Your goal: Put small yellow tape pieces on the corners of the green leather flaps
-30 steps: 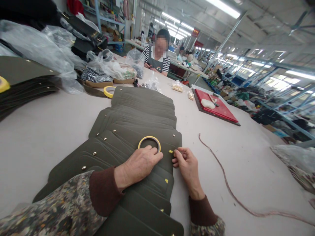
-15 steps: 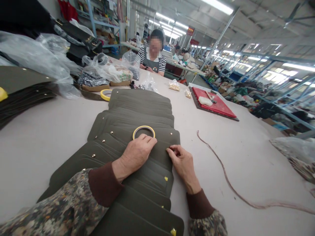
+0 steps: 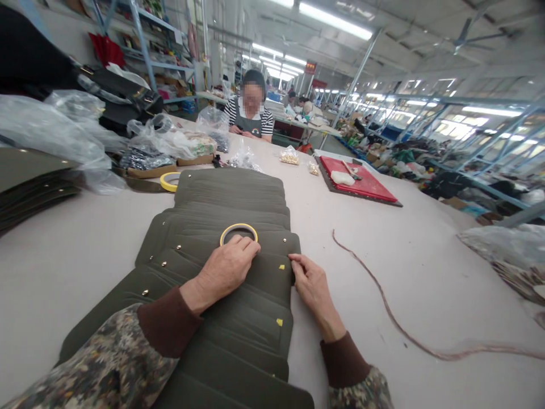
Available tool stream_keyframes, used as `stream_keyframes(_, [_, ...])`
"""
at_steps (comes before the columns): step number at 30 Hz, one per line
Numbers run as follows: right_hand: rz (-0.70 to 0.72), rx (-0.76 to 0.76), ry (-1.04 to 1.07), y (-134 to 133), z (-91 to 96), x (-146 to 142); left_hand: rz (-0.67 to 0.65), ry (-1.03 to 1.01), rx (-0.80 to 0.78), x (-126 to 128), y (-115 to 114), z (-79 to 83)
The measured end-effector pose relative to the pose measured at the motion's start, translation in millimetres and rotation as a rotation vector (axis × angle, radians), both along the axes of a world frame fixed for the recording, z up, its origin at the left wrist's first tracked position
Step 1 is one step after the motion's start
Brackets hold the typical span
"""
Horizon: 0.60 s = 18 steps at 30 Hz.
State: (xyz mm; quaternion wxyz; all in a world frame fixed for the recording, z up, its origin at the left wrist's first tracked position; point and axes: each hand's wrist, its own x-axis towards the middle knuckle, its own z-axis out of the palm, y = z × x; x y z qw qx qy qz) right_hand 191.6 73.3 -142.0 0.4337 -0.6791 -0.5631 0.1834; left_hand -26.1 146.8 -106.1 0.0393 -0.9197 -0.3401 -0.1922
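Overlapping dark olive-green panels [image 3: 232,199] run in a long stack down the table, with small metal studs along their left side. My left hand [image 3: 227,267] is closed on a roll of yellow tape [image 3: 238,226], resting over the panels. At the right edge of one panel, my right hand [image 3: 310,284] is closed, thumb and fingers pinching that edge. Just left of these fingertips, a small yellow tape piece [image 3: 281,267] sticks to the panel. Another tape piece [image 3: 279,322] sits on a panel nearer to me.
A second yellow tape roll [image 3: 169,182] lies beyond the stack. A brown cord [image 3: 383,284] curves across the table on the right. Farther back are a red board [image 3: 357,179] and bags of gold-coloured parts [image 3: 289,155]. A person [image 3: 251,111] sits across the table.
A small yellow tape piece now shows on the panel where my right fingertips were. My right hand has shifted slightly to the panel's edge. The whole view has turned a little.
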Motion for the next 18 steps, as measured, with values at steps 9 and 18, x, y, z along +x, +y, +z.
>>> stream_keyframes(9, [-0.009, -0.034, 0.109, -3, 4.7, -2, -0.210, -0.001, -0.208, -15, -12, 3.1])
stream_keyframes(18, [0.341, 0.192, 0.064, -20, 27.6, -32, -0.229, -0.109, -0.282, -12, -24, 6.0])
